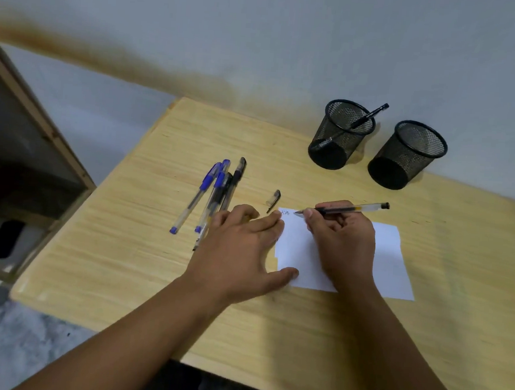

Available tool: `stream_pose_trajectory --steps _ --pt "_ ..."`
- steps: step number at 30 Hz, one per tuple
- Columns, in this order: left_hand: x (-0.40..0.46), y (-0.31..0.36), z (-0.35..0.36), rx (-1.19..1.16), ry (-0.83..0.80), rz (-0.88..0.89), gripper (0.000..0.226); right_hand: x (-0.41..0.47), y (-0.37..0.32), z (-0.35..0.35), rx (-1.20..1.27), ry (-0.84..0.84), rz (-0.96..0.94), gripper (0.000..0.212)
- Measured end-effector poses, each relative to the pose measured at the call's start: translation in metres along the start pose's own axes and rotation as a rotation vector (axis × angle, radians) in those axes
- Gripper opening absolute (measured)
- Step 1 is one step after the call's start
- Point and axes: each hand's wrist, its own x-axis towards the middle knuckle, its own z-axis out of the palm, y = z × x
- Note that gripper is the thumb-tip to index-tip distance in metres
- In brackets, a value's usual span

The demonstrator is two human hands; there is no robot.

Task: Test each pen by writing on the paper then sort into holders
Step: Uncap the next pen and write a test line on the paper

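My right hand (343, 239) grips an uncapped clear pen with black ink (362, 208); its tip touches the top left of the white paper (389, 259), beside a small scribble (285, 212). My left hand (243, 248) lies flat with spread fingers, pressing the paper's left edge. The pen's cap (274, 199) lies on the table just above the paper. A bunch of several blue and black pens (216, 195) lies to the left of my left hand. Two black mesh holders stand at the back: the left one (341, 135) has one black pen in it, the right one (407, 155) shows no pens.
The wooden table (159, 279) stands against a pale wall. To the left is a wooden-framed unit (41, 137) with a dark phone-like object (6, 239) lower down. The table's left and front edges are near my forearms.
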Motion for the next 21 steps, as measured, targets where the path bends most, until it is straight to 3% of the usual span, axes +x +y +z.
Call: stream_pose_trajectory --steps 21 --pt "0.0044 0.0006 -0.0009 -0.019 -0.023 -0.021 0.078 -0.0008 0.0020 0.0071 -0.061 0.034 -0.051 0.016"
